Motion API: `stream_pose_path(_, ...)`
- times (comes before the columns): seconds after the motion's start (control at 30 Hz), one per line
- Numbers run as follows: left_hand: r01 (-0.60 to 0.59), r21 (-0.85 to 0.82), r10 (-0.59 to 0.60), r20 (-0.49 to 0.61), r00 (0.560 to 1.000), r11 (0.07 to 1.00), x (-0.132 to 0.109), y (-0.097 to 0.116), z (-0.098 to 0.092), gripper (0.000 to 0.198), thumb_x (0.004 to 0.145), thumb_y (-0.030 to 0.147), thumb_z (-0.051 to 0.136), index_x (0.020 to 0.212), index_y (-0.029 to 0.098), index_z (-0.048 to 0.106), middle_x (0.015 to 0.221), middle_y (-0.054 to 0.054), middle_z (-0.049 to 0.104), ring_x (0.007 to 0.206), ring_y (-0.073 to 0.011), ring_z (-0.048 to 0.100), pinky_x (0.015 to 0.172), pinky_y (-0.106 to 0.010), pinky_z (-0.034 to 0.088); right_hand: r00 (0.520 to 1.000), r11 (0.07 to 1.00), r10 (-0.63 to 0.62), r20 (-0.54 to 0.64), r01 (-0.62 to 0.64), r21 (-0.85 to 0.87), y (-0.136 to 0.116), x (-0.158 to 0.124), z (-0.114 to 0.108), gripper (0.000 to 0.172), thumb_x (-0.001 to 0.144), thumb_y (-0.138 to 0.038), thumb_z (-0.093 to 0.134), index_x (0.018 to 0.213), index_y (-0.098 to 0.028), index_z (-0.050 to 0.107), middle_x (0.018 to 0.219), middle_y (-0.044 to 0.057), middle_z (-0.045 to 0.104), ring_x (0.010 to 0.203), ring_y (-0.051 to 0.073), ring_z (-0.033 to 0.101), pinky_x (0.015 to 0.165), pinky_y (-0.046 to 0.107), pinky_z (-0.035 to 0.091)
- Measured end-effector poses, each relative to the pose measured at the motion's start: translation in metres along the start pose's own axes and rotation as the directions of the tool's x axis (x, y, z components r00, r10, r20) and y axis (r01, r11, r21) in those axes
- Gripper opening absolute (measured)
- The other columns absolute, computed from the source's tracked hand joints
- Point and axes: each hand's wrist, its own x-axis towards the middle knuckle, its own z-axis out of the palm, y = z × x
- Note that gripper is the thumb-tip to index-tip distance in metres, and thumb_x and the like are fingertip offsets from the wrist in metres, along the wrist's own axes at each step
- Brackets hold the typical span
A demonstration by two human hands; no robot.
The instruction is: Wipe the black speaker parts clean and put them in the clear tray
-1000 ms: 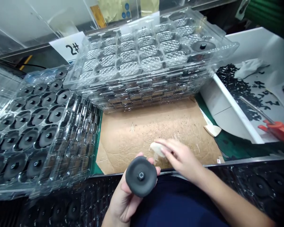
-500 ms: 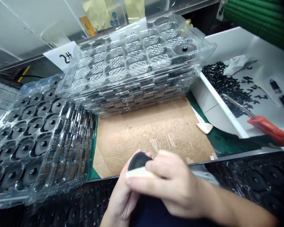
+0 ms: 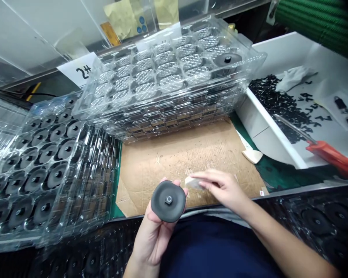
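Observation:
My left hand (image 3: 155, 241) holds a round black rubber disc (image 3: 162, 210) from beneath, its raised hub facing up. My right hand (image 3: 222, 189) is just to the right of the disc, fingers closed on a small white pad (image 3: 193, 182) over the cardboard sheet (image 3: 174, 154). Whether the pad is cloth or sponge I cannot make out. Beyond the cardboard rises a stack of clear plastic trays (image 3: 159, 104); one black disc (image 3: 227, 59) sits in the top tray's right end.
At left, another tray stack (image 3: 55, 185) carries rows of black discs. On the right, a white bin (image 3: 274, 119) contains small black parts (image 3: 278, 104); a red-handled screwdriver (image 3: 333, 154) lies across its edge. An off-white scrap (image 3: 252, 155) lies beside the cardboard.
My right hand has moved off the disc, forward and to the right, with the white pad. The disc in my left hand now shows its whole upper face.

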Motion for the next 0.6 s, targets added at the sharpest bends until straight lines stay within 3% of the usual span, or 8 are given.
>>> stream_pose_path(0.07, 0.000, 0.015, 0.000, 0.008, 1.000, 1.000, -0.001, 0.001, 0.000, 0.047, 0.069, 0.040, 0.063, 0.115, 0.036, 0.059, 0.124, 0.002, 0.060, 0.114, -0.0234, 0.054, 0.101, -0.034, 0.041, 1.000, 0.999, 0.009, 0.029, -0.008, -0.042, 0.018, -0.008, 0.009, 0.023, 0.085, -0.016, 0.053, 0.100, -0.022, 0.068, 0.080, 0.002, 0.067, 0.071, 0.015, 0.061, 0.067, 0.029, 0.049)
stream_pose_path(0.13, -0.004, 0.029, 0.004, 0.017, 1.000, 1.000, 0.001, 0.001, 0.001, 0.048, 0.068, 0.040, 0.064, 0.116, 0.036, 0.058, 0.125, 0.001, 0.059, 0.114, -0.0229, 0.055, 0.099, -0.031, 0.043, 1.000, 0.999, 0.015, 0.019, -0.014, -0.048, 0.020, -0.011, 0.011, 0.021, 0.084, -0.017, 0.054, 0.098, -0.021, 0.069, 0.076, 0.003, 0.067, 0.067, 0.016, 0.061, 0.063, 0.029, 0.049)
stream_pose_path(0.27, -0.030, 0.032, 0.029, 0.018, 0.999, 0.999, 0.006, -0.004, 0.009, 0.049, 0.065, 0.039, 0.068, 0.113, 0.034, 0.060, 0.120, 0.001, 0.063, 0.109, -0.0221, 0.058, 0.094, -0.029, 0.047, 0.984, 1.000, 0.002, -0.180, -0.006, -0.019, -0.033, -0.005, -0.001, 0.028, 0.090, -0.021, 0.045, 0.116, -0.022, 0.058, 0.106, 0.005, 0.064, 0.091, 0.017, 0.060, 0.075, 0.029, 0.049)
stream_pose_path(0.33, -0.057, 0.028, 0.057, 0.010, 0.998, 0.998, 0.007, -0.005, 0.013, 0.043, 0.067, 0.035, 0.070, 0.109, 0.030, 0.063, 0.114, 0.001, 0.066, 0.107, -0.0186, 0.059, 0.090, -0.023, 0.048, 0.939, 0.988, -0.155, -0.307, 0.153, -0.028, -0.068, -0.003, -0.004, 0.030, 0.091, -0.019, 0.044, 0.120, -0.020, 0.053, 0.111, 0.005, 0.062, 0.097, 0.017, 0.058, 0.081, 0.030, 0.047)
stream_pose_path(0.43, -0.049, 0.043, 0.050, -0.031, 0.998, 0.998, 0.007, -0.005, 0.016, 0.033, 0.074, 0.026, 0.068, 0.106, 0.028, 0.065, 0.108, 0.001, 0.068, 0.102, -0.0138, 0.061, 0.089, -0.019, 0.047, 0.851, 0.872, -0.489, -0.193, 0.476, -0.113, -0.100, -0.002, 0.002, 0.030, 0.087, -0.013, 0.042, 0.114, -0.010, 0.055, 0.090, 0.009, 0.065, 0.082, 0.019, 0.058, 0.077, 0.034, 0.046)
stream_pose_path(0.53, -0.102, 0.072, 0.111, -0.124, 0.986, 0.992, 0.006, -0.004, 0.014, 0.039, 0.069, 0.024, 0.072, 0.107, 0.032, 0.064, 0.106, 0.003, 0.068, 0.098, -0.0153, 0.063, 0.086, -0.022, 0.050, 0.864, 0.862, -0.503, 0.006, 0.502, -0.072, -0.104, 0.003, 0.009, 0.027, 0.085, -0.009, 0.043, 0.108, -0.010, 0.058, 0.084, 0.006, 0.064, 0.077, 0.016, 0.056, 0.071, 0.030, 0.045)
stream_pose_path(0.6, -0.131, 0.081, 0.141, -0.142, 0.980, 0.988, 0.006, -0.006, 0.015, 0.039, 0.065, 0.025, 0.075, 0.102, 0.033, 0.066, 0.098, 0.005, 0.070, 0.094, -0.0128, 0.064, 0.080, -0.015, 0.050, 0.884, 0.877, -0.467, -0.010, 0.462, -0.129, -0.102, 0.011, 0.011, 0.026, 0.086, -0.010, 0.042, 0.107, -0.010, 0.058, 0.085, 0.006, 0.064, 0.073, 0.016, 0.055, 0.067, 0.030, 0.043)
